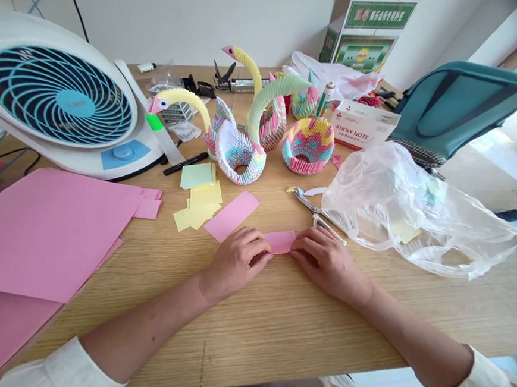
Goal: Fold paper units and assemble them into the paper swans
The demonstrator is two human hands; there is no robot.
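Clamped on pink strip [280, 242], left hand [236, 264] and right hand [329, 264] together: we pin it to table [270, 341], likely keeping it flat.

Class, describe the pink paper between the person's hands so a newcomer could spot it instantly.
On the wooden table, find the left hand and right hand. The pink paper between them is held by both, unlike the longer loose pink strip beyond.

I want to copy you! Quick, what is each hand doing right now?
Left hand: closed, holding one end of the pink paper strip.
Right hand: closed, holding the other end of the strip.
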